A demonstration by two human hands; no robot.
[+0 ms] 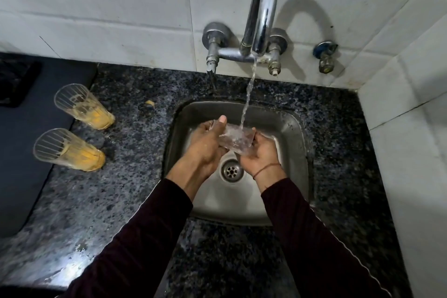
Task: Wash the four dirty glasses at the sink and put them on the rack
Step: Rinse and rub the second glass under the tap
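At frame centre, above the sink (294,191), your left hand (210,144) and right hand (260,152) both grasp a glass (235,139) under the tap (262,7) stream. Two dirty glasses (83,106) (69,150) stand at left on the counter (101,201).

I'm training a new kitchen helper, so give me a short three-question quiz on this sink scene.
1. True or false: water is running from the tap.
2. How many dirty glasses stand on the counter?
3. Which hands hold the glass in the sink? A left only, B right only, C both.

Key:
1. True; the stream lands on the held glass.
2. Two: the far dirty glass and the near dirty glass.
3. C: the left hand and right hand.
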